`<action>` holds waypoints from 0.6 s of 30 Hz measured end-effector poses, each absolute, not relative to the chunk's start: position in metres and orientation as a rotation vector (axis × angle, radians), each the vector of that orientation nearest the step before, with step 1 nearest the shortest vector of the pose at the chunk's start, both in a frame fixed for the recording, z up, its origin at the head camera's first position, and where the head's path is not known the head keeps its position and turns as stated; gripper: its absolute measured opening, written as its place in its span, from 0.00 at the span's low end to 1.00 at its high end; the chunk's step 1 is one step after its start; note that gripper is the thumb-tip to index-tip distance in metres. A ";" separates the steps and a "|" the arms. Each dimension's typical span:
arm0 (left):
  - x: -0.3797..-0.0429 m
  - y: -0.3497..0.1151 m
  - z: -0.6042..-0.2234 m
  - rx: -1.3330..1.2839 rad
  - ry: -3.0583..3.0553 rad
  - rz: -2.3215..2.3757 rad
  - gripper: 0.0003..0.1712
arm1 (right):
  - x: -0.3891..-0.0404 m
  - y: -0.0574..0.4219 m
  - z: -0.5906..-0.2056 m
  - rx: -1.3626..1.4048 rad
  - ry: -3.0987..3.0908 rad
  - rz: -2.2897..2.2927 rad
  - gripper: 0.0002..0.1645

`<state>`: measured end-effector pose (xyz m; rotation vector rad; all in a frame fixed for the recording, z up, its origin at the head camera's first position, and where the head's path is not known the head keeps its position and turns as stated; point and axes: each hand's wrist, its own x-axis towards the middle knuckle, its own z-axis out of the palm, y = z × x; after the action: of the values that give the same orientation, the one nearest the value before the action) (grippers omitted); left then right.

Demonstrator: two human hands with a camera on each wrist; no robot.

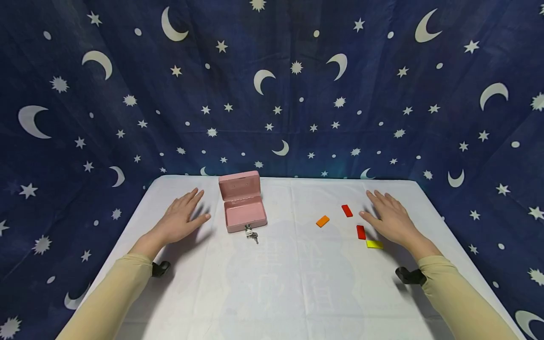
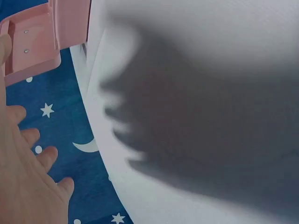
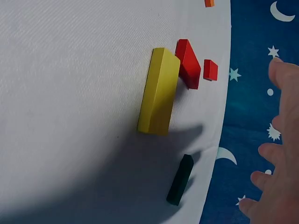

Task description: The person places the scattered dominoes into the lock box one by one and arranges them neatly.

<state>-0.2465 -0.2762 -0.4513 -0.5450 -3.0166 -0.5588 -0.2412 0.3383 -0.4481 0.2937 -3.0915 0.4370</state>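
My left hand (image 1: 178, 219) hovers over the white table, left of a small pink cash box (image 1: 233, 227), its fingers spread and holding nothing. The box lid (image 1: 240, 187) stands raised, and keys (image 1: 255, 237) hang at the lock on its front. Above the right side of the table, my right hand (image 1: 393, 219) is spread too, with nothing in it. Nearest to it are a yellow block (image 1: 374, 244) and a red block (image 1: 361, 232). A dark green block (image 3: 180, 180) lies in this hand's shadow in the right wrist view; the hand hides it in the head view.
Another red block (image 1: 346, 210) and an orange block (image 1: 322, 221) lie between the box and my right hand. A white cloth (image 1: 272, 293) covers the table. A dark blue curtain (image 1: 238, 113) with moons and stars rises behind and beside it.
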 end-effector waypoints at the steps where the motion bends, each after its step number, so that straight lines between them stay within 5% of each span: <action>1: -0.246 -0.276 -0.452 -0.558 -3.010 -0.576 0.50 | -0.242 0.338 -0.448 0.297 -3.097 0.449 0.54; 18: -0.247 -0.248 -0.459 -0.740 -2.961 -0.826 0.37 | -0.255 0.329 -0.454 0.260 -3.165 0.681 0.48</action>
<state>-0.2468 -0.2480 -0.4594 -0.7399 -2.9606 -0.8261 -0.2545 0.3293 -0.4538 0.2596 -3.1651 0.6809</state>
